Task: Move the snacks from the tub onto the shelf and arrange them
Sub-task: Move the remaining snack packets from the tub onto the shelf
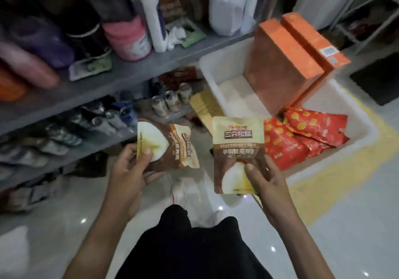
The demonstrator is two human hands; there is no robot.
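Left hand (131,166), at 8 o'clock of centre: grasping a brown-and-cream snack pouch (170,146), thumb across the front, fingers behind; pouch tilted, top edge toward 2 o'clock, held in the air in front of the lower shelf.

Right hand (264,177), at 5 o'clock of centre: grasping a second snack pouch (238,149) of the same design, thumb on the lower front, fingers behind; pouch upright, label facing the camera, held just beside the tub's near-left corner, above the floor.

White tub (336,149), at 2 to 3 o'clock: standing on the floor, touching or just beside the shelf end. Contents: two orange boxes (280,66), standing on edge side by side, leaning toward 1 o'clock, the farther one with a white label on its top edge; red packets with yellow dots (306,134), several, piled at the near end of the tub at 4 o'clock of the boxes.

Grey shelf (133,69), from 9 to 12 o'clock, several tiers. Upper tier: pink container (127,38), white bottle (154,12), purple bottle (41,41), green sachets lying flat, all blurred. Next tier down: small jars (170,101), rows of silvery packets; detail too blurred to tell.

Yellow line (336,181) on glossy white floor, at 4 o'clock, running past the tub.

Dark trousers (194,246) and light shoes at 6 o'clock.
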